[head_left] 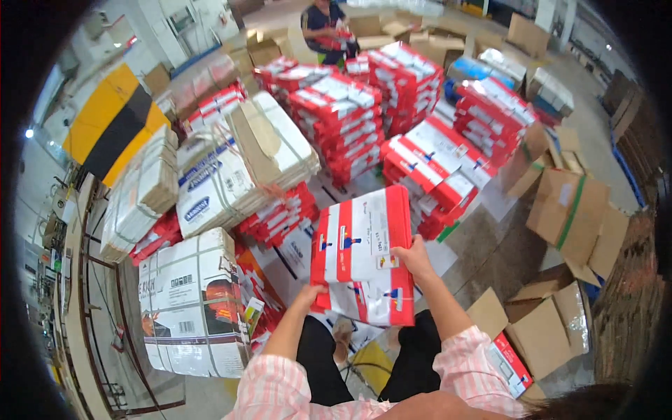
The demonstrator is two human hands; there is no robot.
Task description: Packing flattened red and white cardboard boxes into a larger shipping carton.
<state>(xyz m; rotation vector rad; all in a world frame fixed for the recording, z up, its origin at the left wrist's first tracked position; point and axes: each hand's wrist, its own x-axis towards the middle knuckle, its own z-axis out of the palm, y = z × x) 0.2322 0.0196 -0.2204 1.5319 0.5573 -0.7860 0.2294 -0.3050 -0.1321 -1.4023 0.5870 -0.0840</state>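
In front of my body I hold a red-and-white printed flat packet (357, 231), tilted, with a folded or overlapping layer at its lower end. My left hand (308, 297) grips its lower left edge, mostly with the thumb showing. At its right edge my right hand (418, 260) is closed, thumb on top and the other fingers partly hidden beneath. Beyond the packet stands a stack of similar red-and-white packets (437, 164). Whether the held piece is one packet or several together, I cannot tell.
Strapped white bales (189, 301) crowd the left side, near a yellow-and-black panel (115, 122). Taller red-and-white stacks (336, 119) rise ahead, and a person (325, 31) stands behind them. Open cardboard boxes (549, 329) lie at the right.
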